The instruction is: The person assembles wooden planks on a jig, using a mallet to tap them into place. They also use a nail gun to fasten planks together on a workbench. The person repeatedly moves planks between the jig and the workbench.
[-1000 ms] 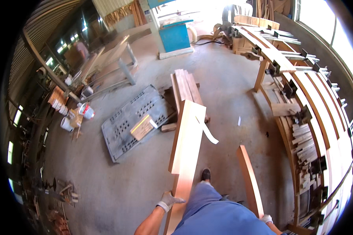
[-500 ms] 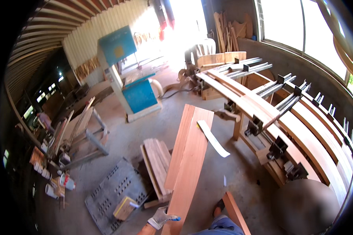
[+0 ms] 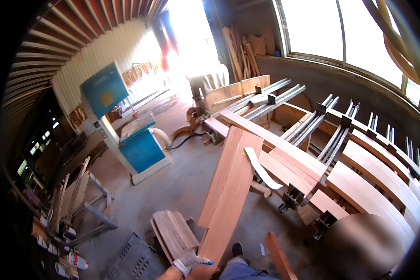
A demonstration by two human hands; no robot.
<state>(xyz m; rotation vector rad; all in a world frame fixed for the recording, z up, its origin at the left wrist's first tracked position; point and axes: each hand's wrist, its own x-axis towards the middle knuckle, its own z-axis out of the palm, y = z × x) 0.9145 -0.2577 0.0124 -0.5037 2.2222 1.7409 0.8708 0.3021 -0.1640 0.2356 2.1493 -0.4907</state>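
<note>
Gloved left hand [image 3: 189,262] clamped on the near left edge of a long reddish board [image 3: 231,186], at the lower edge of the view. The board's long axis runs away from the grip, up and slightly right, its far end reaching the clamp rack [image 3: 312,135]. A pale strip [image 3: 261,168] lies just beside its far right edge. The right hand is out of view, so the left is the only hand seen on the board. A low stack of short planks [image 3: 172,233] lies on the floor left of the board; a blue bandsaw [image 3: 126,130] stands well apart. No containers hold anything near the grip.
</note>
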